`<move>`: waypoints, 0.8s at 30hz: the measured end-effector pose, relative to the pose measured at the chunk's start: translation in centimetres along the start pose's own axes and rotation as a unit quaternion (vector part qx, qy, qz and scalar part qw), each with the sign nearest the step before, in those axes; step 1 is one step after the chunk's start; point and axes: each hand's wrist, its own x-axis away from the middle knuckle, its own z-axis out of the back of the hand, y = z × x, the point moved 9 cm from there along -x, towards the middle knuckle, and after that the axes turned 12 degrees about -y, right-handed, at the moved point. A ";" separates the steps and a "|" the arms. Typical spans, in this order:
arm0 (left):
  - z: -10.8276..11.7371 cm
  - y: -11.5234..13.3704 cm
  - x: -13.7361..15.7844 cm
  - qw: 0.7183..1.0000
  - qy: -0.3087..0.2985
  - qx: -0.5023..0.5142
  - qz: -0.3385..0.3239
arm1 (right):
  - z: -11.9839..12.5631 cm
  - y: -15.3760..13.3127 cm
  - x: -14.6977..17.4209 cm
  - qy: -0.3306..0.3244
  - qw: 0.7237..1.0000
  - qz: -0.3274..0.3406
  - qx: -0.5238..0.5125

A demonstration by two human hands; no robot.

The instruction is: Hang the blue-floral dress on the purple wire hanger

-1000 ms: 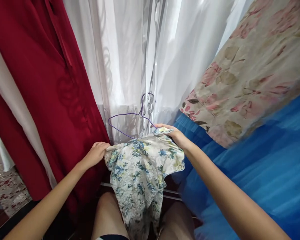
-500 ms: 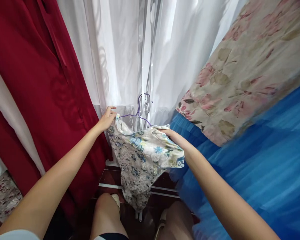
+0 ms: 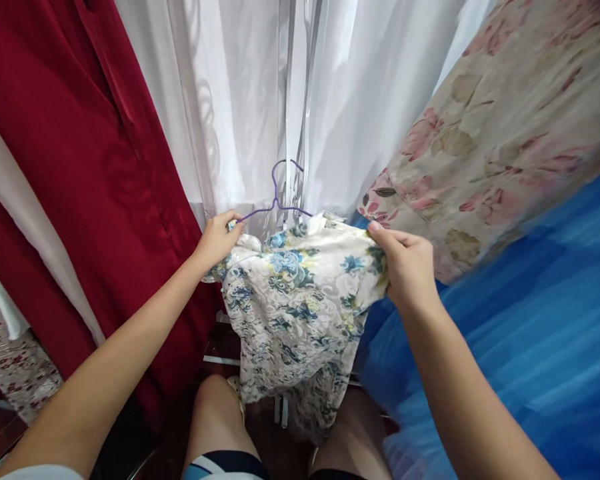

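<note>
A white dress (image 3: pixel 300 300) with blue and yellow flowers hangs in front of me on a thin purple hanger (image 3: pixel 277 200). My left hand (image 3: pixel 217 240) is closed on its shoulder at the hanger's left end, the thumb on top. On the other side, my right hand (image 3: pixel 410 263) pinches the garment's right shoulder or sleeve and stretches it outward. The hanger's hook points up in front of the white cloth and holds onto nothing I can make out. The lower part of the dress drapes down between my knees.
Dark red cloth (image 3: pixel 105 187) hangs at the left. Long white cloth (image 3: pixel 240 100) with dangling ribbons (image 3: pixel 296 87) hangs behind the hanger. At the right are a pink-flowered fabric (image 3: pixel 495 147) and blue tulle (image 3: pixel 520 320). A metal bar (image 3: pixel 223 360) runs low near the dark floor.
My right hand has come out from under the dress and now grips its right shoulder from outside. The dress and hanger are higher, with the cloth spread wider.
</note>
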 end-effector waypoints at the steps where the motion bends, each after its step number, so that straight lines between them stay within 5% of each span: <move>1: 0.0 -0.7 -0.3 0.999 0.011 0.039 0.019 | -1.1 -1.1 -0.2 -0.025 1.000 0.000 -0.004; 4: 0.1 -4.1 0.0 0.971 0.087 0.207 0.087 | -6.6 -4.6 2.6 -0.200 0.979 0.035 -0.005; 7: -0.1 -6.4 2.1 0.935 0.158 0.291 0.125 | -12.4 -6.9 9.9 -0.452 0.883 0.126 0.020; 9: -0.8 -5.8 3.5 0.930 0.154 0.311 0.121 | -13.5 -6.0 13.2 -0.504 0.844 0.173 0.065; 12: -4.1 -1.9 4.8 0.907 0.037 0.405 0.108 | -12.8 -2.2 12.7 -0.409 0.871 0.191 0.195; 16: -10.8 6.8 6.4 0.772 -0.185 0.597 0.115 | -12.4 0.9 11.4 -0.323 0.874 0.198 0.304; 18: -12.3 9.3 6.5 0.754 -0.207 0.612 0.122 | -11.5 1.0 11.4 -0.290 0.881 0.189 0.321; 21: -13.5 10.0 6.2 0.738 -0.223 0.628 0.107 | -8.0 0.6 11.3 -0.233 0.890 0.161 0.357; 24: -13.7 7.7 6.5 0.681 -0.214 0.694 0.090 | -3.0 -0.4 10.3 -0.143 0.896 0.144 0.394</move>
